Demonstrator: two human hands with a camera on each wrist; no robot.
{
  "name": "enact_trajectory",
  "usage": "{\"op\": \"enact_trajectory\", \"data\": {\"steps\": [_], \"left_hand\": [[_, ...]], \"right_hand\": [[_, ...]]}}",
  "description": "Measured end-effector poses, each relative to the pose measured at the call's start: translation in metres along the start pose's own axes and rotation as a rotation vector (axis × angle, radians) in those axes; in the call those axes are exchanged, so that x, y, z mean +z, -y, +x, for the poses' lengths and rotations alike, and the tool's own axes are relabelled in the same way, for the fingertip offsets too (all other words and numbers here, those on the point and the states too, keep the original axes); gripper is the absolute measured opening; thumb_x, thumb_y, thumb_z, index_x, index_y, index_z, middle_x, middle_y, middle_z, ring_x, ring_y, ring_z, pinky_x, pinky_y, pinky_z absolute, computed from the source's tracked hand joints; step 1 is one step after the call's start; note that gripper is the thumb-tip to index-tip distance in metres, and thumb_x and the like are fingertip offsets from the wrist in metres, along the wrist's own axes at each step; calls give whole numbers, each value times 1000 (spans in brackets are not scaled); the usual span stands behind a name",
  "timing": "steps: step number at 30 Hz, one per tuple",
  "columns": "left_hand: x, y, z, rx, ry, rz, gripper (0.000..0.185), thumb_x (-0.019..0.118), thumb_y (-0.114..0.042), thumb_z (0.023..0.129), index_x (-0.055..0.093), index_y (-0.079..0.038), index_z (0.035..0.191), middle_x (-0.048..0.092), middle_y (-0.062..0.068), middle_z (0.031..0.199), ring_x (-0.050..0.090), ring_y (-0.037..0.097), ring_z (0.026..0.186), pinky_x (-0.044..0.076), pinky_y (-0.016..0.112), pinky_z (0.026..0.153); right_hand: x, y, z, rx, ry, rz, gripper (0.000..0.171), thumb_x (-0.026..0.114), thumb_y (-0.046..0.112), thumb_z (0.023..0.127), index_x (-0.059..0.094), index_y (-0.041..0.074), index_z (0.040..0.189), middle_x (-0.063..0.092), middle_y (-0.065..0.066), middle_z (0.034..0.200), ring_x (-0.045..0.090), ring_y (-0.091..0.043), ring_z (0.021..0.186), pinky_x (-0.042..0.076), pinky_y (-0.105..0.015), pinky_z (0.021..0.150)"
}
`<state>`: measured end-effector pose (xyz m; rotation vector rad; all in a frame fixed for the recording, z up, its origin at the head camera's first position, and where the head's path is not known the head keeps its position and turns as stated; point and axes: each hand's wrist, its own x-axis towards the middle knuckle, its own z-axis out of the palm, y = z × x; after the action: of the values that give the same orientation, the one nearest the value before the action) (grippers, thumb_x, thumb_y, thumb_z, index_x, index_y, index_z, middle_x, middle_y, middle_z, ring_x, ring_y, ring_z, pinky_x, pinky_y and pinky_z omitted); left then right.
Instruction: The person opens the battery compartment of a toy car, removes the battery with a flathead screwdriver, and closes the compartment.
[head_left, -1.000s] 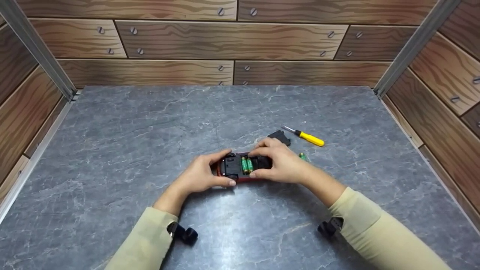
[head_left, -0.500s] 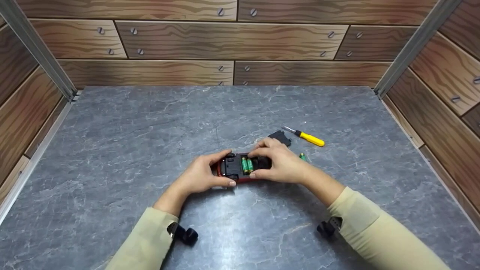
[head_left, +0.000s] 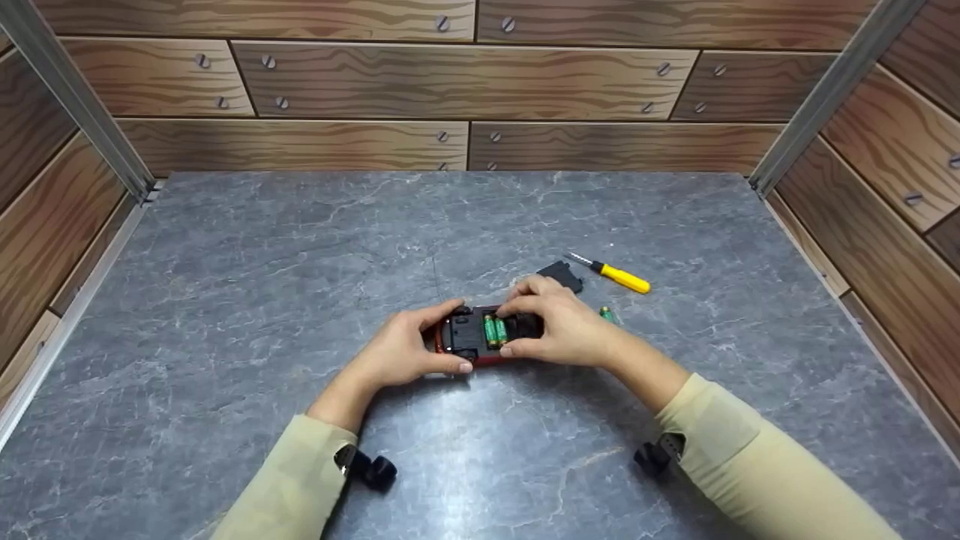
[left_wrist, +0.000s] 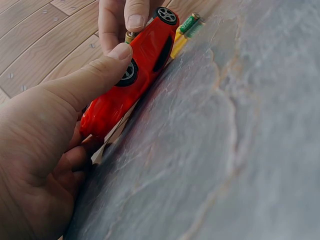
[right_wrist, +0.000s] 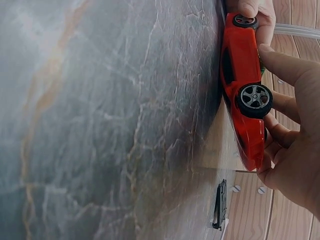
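Observation:
A red toy car (right_wrist: 244,55) lies upside down on the table, its black underside up in the head view. Two green batteries (head_left: 490,330) sit side by side in its open battery compartment. My left hand (head_left: 409,349) grips the car's left end, thumb on the near side and fingers on the far side. My right hand (head_left: 566,326) reaches over the other end. Its thumb and index finger are at opposite ends of the right-hand battery (head_left: 502,331), pinching it. In the left wrist view, a battery end (left_wrist: 130,37) shows beside the right hand's fingertips.
A black battery cover (head_left: 562,277) lies behind the right hand. Next to it is a screwdriver (head_left: 622,277) with a yellow handle. A loose green battery (head_left: 606,313) is partly hidden behind the right wrist. Wood-patterned walls (head_left: 465,82) enclose the grey marbled table (head_left: 300,240).
Both hands and the toy car stay almost where they were. The two batteries in the compartment look nearly unchanged.

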<state>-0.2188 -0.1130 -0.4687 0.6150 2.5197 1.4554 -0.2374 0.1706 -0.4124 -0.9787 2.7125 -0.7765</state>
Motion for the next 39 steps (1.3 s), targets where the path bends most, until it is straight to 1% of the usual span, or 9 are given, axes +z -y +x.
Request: {"op": "enact_trajectory", "data": {"steps": [11, 15, 20, 24, 33, 39], "left_hand": [[0, 0, 0, 13, 13, -2, 97, 98, -37, 76, 51, -17, 159, 62, 8, 149, 62, 24, 127, 42, 46, 116], [0, 1, 0, 5, 11, 4, 97, 98, -39, 76, 51, -18, 159, 62, 9, 149, 63, 25, 125, 44, 47, 115], [0, 0, 0, -2, 8, 5, 98, 98, -40, 75, 51, -20, 159, 62, 9, 150, 62, 26, 128, 42, 48, 116], [-1, 0, 0, -8, 8, -1, 98, 98, -40, 75, 51, -20, 159, 60, 9, 152, 60, 26, 130, 41, 48, 117], [-1, 0, 0, -13, 9, 0, 99, 98, -39, 74, 51, -20, 159, 60, 9, 152, 62, 25, 127, 42, 47, 116], [0, 1, 0, -4, 6, -8, 98, 98, -38, 75, 52, -19, 159, 63, 8, 149, 62, 24, 126, 43, 46, 116]], "right_hand": [[0, -1, 2, 0, 4, -4, 49, 88, 41, 87, 77, 17, 128, 57, -4, 131, 50, -29, 126, 38, -57, 110], [0, -1, 2, 10, 8, -1, 48, 88, 41, 87, 77, 18, 127, 57, -3, 131, 49, -29, 126, 38, -57, 111], [1, -1, 3, 11, 8, 0, 47, 88, 41, 87, 78, 18, 126, 58, -3, 130, 50, -28, 125, 39, -56, 110], [1, 0, 4, 16, 9, 14, 47, 88, 42, 86, 78, 19, 125, 58, -2, 130, 51, -27, 125, 40, -55, 110], [1, -1, 5, 27, 10, 37, 46, 89, 42, 85, 78, 19, 124, 58, -1, 130, 51, -26, 125, 40, -53, 110], [1, -1, 5, 10, -5, 52, 45, 90, 40, 85, 78, 17, 121, 59, -2, 128, 52, -27, 124, 41, -51, 109]]}}
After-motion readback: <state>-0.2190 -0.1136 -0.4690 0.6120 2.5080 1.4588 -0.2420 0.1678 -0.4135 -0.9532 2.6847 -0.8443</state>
